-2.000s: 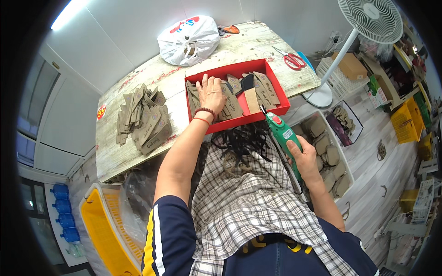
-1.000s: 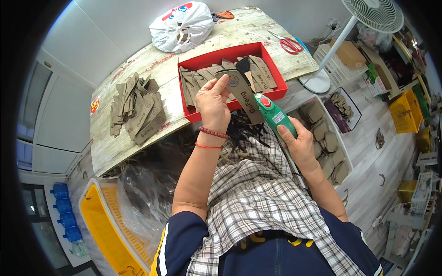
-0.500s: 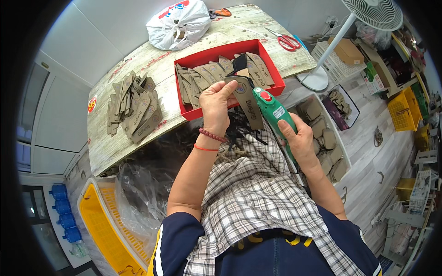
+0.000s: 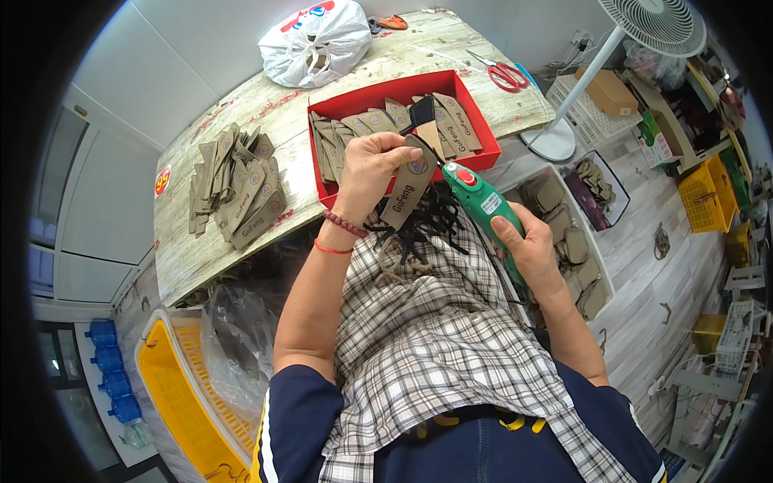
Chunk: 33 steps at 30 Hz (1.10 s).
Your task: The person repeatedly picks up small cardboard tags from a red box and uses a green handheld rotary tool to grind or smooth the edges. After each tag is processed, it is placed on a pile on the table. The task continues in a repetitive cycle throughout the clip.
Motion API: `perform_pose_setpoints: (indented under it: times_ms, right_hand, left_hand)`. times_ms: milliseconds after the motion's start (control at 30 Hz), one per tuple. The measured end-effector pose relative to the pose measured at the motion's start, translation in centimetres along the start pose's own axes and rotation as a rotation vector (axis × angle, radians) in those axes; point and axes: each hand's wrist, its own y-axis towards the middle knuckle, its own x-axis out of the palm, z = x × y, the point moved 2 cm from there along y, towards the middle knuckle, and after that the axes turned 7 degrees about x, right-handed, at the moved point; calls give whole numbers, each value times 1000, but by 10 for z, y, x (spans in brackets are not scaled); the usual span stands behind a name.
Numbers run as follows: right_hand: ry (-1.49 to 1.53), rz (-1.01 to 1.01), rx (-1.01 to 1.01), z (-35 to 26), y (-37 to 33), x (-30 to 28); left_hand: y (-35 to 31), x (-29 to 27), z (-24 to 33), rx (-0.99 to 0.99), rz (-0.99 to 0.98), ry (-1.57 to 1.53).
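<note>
Tan strip (image 4: 409,187) slants below left fingers (image 4: 404,155) pinching its top; right fingers (image 4: 507,232) clasp green tool (image 4: 480,200).

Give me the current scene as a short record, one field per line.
Left hand: pinching a tan strip near its upper end
Right hand: gripping a green handheld tool, tip close to the strip
Contact: cannot tell
Red box: open, holding more tan strips
Table: loose tan pile left of box, white bag and red-handled scissors farther back
Right of table: white standing fan
</note>
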Motion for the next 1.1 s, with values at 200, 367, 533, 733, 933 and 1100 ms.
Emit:
perform_pose_setpoints:
  times_ms: [200, 367, 533, 733, 933, 1100]
  right_hand:
    - [19, -8, -5, 0, -1, 1]
    - [25, -16, -14, -1, -2, 2]
    - [15, -24, -37, -4, -1, 3]
    - [83, -65, -30, -9, 7, 11]
    - [125, 21, -1, -1, 6, 1]
    - [92, 27, 37, 17, 4, 0]
  left_hand:
    - [2, -2, 9, -28, -99, 79]
    - [2, 1, 12, -52, -155, 129]
    - [1, 2, 10, -16, -221, 145]
    - [-1, -7, 28, -18, -381, 361]
    - [-4, -151, 50, -128, -94, 524]
    - [11, -187, 5, 43, 46, 1701]
